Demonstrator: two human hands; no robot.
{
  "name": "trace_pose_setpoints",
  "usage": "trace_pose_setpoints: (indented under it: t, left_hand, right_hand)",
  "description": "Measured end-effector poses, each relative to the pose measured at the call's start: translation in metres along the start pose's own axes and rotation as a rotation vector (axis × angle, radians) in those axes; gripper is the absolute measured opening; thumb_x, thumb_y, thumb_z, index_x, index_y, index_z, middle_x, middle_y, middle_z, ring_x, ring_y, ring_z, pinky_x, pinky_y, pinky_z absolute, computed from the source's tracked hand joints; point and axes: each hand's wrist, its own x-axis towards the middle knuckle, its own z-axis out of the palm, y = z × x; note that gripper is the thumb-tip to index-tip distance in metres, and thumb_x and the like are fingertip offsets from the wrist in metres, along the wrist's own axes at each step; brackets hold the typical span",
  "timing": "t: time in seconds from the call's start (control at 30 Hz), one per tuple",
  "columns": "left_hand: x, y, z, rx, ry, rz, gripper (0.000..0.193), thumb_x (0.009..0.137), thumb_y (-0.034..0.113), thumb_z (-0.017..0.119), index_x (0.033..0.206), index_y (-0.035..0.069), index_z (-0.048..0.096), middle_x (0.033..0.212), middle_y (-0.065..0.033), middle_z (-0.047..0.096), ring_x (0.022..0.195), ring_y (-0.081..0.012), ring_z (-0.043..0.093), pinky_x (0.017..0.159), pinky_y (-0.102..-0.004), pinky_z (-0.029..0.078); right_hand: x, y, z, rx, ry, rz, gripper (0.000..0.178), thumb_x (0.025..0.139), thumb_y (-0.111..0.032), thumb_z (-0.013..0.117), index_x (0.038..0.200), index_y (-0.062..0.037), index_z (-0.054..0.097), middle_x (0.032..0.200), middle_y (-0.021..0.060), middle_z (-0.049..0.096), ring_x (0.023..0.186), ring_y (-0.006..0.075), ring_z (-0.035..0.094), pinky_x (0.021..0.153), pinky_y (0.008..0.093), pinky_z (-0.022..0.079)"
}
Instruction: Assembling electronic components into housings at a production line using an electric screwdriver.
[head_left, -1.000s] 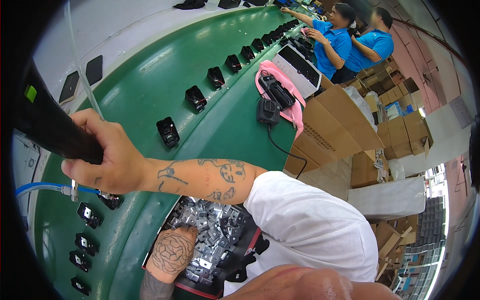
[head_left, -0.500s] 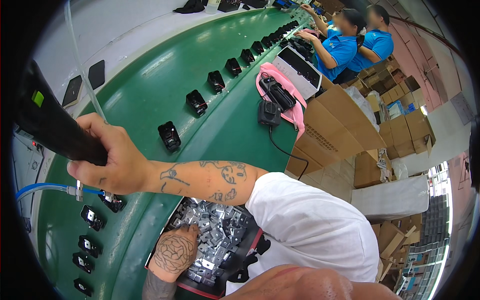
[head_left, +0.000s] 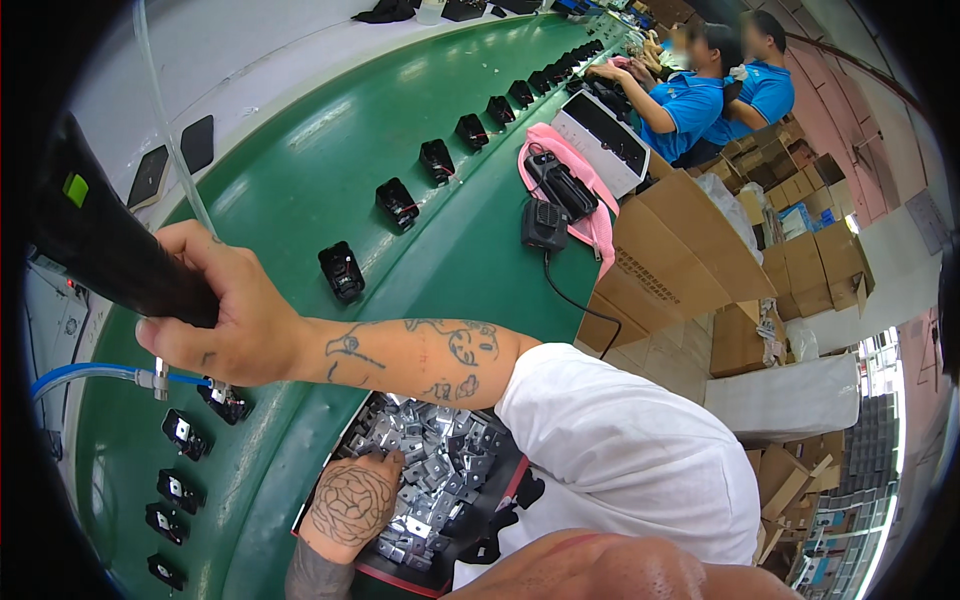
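Note:
My right hand [head_left: 225,305] is wrapped round a thick black power screwdriver [head_left: 110,235] with a green patch, leaning up to the left. Its lower end comes out under my fist, close above a small black housing [head_left: 226,402] with wires, on the green belt. Low in the view, my left hand [head_left: 352,503] rests with curled fingers at the left side of a tray [head_left: 392,579] heaped with small silver metal brackets [head_left: 438,462]. Its fingertips are among the brackets; whatever they pinch is hidden.
Black housings stand in a row along the green belt [head_left: 300,190]. A blue air hose [head_left: 90,372] crosses at left. Right of the belt lie a two-way radio [head_left: 545,224], a pink strap [head_left: 600,215], a white box [head_left: 601,142] and a large carton [head_left: 680,245]. Two co-workers [head_left: 690,95] work beyond.
My hands keep almost the same places, and the view has shifted slightly. At the far end, a co-worker's raised, outstretched arm has come down.

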Motion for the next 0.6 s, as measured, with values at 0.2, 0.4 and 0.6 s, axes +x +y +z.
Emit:
trace_pose_setpoints:
  t: [0.2,0.4,0.6]
  left_hand:
    - [-0.004,-0.001,0.005,-0.026,0.051,0.024,0.008,0.091,0.01,0.051,0.093,0.004,0.057,0.075,-0.0069,0.059,0.067,-0.02,0.059,0.062,-0.0307,0.048]
    - [-0.007,0.012,-0.012,0.013,0.042,-0.039,0.016,0.087,0.015,0.058,0.099,0.003,0.059,0.082,-0.0114,0.064,0.072,-0.028,0.064,0.067,-0.0358,0.051]
    - [-0.007,0.021,-0.028,0.056,0.03,-0.1,0.028,0.083,0.02,0.065,0.105,0.002,0.061,0.089,-0.016,0.07,0.077,-0.0361,0.068,0.072,-0.0409,0.054]
  right_hand:
    - [-0.001,-0.001,0.001,0.017,0.003,0.015,0.039,0.074,-0.001,0.067,0.11,-0.0054,0.052,0.079,-0.0008,0.059,0.064,0.0084,0.048,0.062,0.0222,0.04]
    - [0.0,-0.001,0.0,0.012,-0.001,0.017,0.039,0.074,-0.002,0.067,0.11,-0.0055,0.052,0.079,-0.001,0.059,0.064,0.0085,0.048,0.062,0.0221,0.04]
    - [0.0,-0.002,-0.001,0.02,-0.003,0.016,0.039,0.074,-0.002,0.067,0.11,-0.0054,0.052,0.079,-0.0011,0.058,0.064,0.0085,0.048,0.062,0.0221,0.04]
